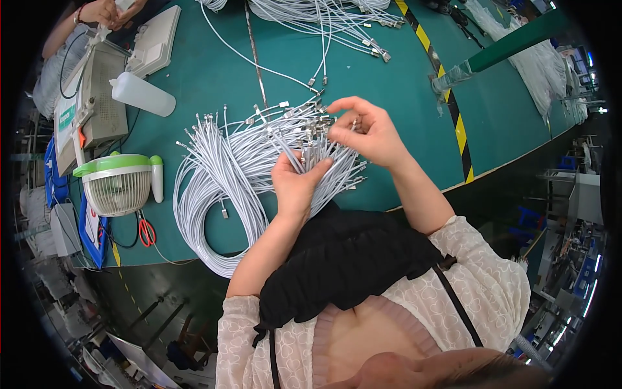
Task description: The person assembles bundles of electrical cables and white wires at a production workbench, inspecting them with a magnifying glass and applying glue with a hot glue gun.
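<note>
The person sits at a green-topped table [214,71], both bare hands working over a thick bundle of white cables [227,172] that lies near the table's front edge. The bundle curves round in a broad loop on the left, and its many ends fan out, tipped with small metal connectors [312,133]. The left hand [295,185] is closed around a batch of cables just below their connectors, thumb across the front. The right hand [370,133] is half curled beside those tips, thumb and forefinger apart; whether its other fingers pinch a cable cannot be told.

Each cable looks light and springy — soft enough to loop, yet stiff enough to stand out at its end. The whole bundle is probably much heavier and apt to slide apart, as the smooth jackets look slippery. A grip on the jackets just behind the connectors seems best; the metal tips look easy to snag or bend.

Farther back lies a second pile of white cables [298,10]. To the left are a white squeeze bottle [144,94], a green-and-white fan [116,188] and red-handled scissors [147,232]; black-and-yellow tape [461,136] crosses the table on the right.
</note>
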`<state>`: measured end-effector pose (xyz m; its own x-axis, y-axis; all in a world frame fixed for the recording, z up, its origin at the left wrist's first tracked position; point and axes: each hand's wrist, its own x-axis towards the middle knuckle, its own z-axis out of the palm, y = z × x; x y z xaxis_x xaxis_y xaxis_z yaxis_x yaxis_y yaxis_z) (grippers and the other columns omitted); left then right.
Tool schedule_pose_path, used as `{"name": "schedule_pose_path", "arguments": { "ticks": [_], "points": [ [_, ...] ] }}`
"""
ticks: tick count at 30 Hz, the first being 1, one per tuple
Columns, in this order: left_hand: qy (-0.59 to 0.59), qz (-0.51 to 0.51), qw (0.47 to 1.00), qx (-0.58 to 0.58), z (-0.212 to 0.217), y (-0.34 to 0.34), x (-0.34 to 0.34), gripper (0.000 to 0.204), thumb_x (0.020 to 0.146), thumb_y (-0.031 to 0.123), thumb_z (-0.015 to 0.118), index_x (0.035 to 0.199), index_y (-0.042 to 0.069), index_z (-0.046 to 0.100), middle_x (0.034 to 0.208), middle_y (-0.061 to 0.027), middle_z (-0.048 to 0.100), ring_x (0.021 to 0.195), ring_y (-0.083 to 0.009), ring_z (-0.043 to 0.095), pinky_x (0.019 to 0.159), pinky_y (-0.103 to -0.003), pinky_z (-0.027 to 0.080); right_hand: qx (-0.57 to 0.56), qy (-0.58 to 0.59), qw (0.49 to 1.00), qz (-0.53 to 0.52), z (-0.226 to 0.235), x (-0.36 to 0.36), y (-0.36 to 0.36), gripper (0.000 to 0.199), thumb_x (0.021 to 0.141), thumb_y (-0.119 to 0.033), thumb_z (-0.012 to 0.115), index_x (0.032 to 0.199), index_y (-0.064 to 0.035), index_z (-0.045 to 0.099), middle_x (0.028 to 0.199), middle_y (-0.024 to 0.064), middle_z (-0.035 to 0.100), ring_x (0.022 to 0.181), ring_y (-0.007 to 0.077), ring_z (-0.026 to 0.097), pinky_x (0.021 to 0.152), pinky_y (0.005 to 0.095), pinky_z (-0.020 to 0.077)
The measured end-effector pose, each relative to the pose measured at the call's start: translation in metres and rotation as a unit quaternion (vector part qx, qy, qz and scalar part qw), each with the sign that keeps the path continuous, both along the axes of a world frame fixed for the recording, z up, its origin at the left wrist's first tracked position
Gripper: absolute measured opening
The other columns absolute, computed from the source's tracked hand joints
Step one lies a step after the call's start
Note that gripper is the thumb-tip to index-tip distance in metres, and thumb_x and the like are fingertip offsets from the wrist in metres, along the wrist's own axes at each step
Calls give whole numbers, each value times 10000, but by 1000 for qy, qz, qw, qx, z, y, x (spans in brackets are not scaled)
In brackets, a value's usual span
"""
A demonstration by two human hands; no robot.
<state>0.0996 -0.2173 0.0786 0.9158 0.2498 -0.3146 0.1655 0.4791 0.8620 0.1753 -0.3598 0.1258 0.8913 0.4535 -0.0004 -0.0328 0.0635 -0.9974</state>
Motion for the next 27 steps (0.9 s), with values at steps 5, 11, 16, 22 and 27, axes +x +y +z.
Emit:
{"name": "schedule_pose_path", "arguments": {
  "ticks": [5,11,16,22,27],
  "points": [
    [-19,-32,999,14,3,-3,2,308,645,-70,690,856,25,488,805,-36,584,682,-78,552,607,-214,467,-155,-82,984,33,6,-5,6,265,768,-18,583,1024,7,517,727,60,622,702,80,581,631,200,457],
    [-14,6,999,-29,-1,-1,0,327,687,-54,666,964,-9,500,879,-64,590,761,-96,566,671,-221,469,-42,-14,999,20,-9,-4,5,290,749,-2,566,1034,-12,513,712,40,611,673,76,571,617,216,450],
    [-41,20,996,-80,0,2,-1,335,710,-55,648,1006,-24,496,926,-85,590,818,-115,571,712,-226,467,-42,15,998,41,-8,-2,2,305,779,-2,571,1072,6,489,766,64,624,737,82,575,666,206,456],
    [-37,11,997,-68,0,2,-1,329,716,-57,644,1004,-16,490,934,-92,590,827,-127,577,732,-238,467,-13,27,999,12,-9,-2,1,302,787,-27,581,1073,4,487,761,68,622,708,87,580,637,207,464],
    [-27,-9,998,-60,2,2,-1,305,712,-49,653,967,1,494,911,-86,593,814,-127,579,732,-239,463,-103,31,994,-23,0,5,-10,301,789,-35,584,1073,-1,488,749,62,617,691,86,581,609,205,470]
  ]
}}
